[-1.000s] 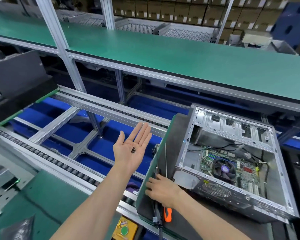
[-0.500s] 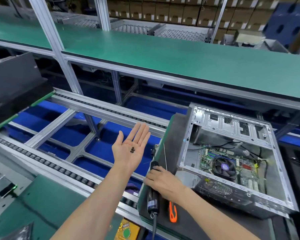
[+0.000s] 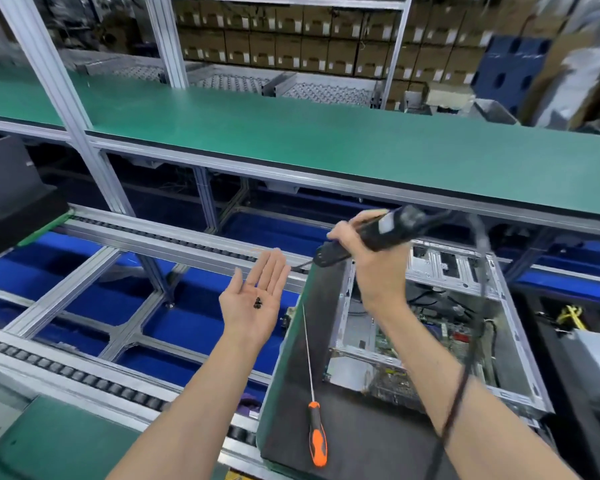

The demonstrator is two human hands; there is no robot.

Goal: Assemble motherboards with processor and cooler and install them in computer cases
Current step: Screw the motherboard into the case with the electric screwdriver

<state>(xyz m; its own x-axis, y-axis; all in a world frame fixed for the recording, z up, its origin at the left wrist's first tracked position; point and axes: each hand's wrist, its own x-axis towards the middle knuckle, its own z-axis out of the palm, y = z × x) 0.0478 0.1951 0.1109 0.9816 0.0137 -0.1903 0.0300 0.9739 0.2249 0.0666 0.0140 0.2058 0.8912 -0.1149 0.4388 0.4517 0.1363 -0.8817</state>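
Black screws (image 3: 257,302) on flat left palm (image 3: 253,299), fingers straight | right hand (image 3: 368,258) fingers grip electric screwdriver (image 3: 371,233)

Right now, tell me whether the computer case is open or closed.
Open. The computer case has no side panel on top, so the motherboard inside shows.

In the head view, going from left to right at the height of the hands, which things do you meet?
Blue floor under the roller rails → left hand with small black screws → right hand gripping electric screwdriver → open computer case.
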